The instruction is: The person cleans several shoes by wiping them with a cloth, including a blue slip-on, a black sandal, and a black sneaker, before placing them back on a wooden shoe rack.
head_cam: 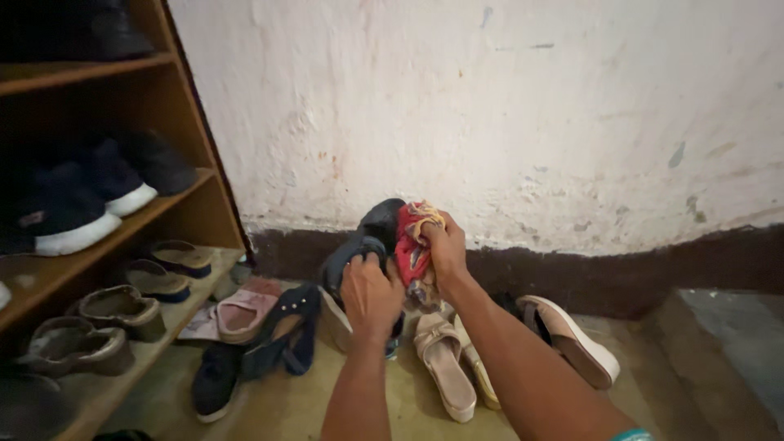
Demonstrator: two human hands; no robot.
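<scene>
My left hand [370,294] grips a dark shoe [359,245], held up off the floor with its sole facing me. My right hand [445,249] is closed on a red cloth [412,245] with yellowish patches, pressed against the shoe's side. Both hands are in front of the white wall, just above the pile of footwear on the floor.
A wooden shoe rack [175,204] stands at left, with dark sneakers [73,212] and brown sandals [122,310] on its shelves. On the floor lie a pink slipper [241,314], a black sandal [261,351], beige wedge sandals [445,367] and a white-soled wedge [576,339].
</scene>
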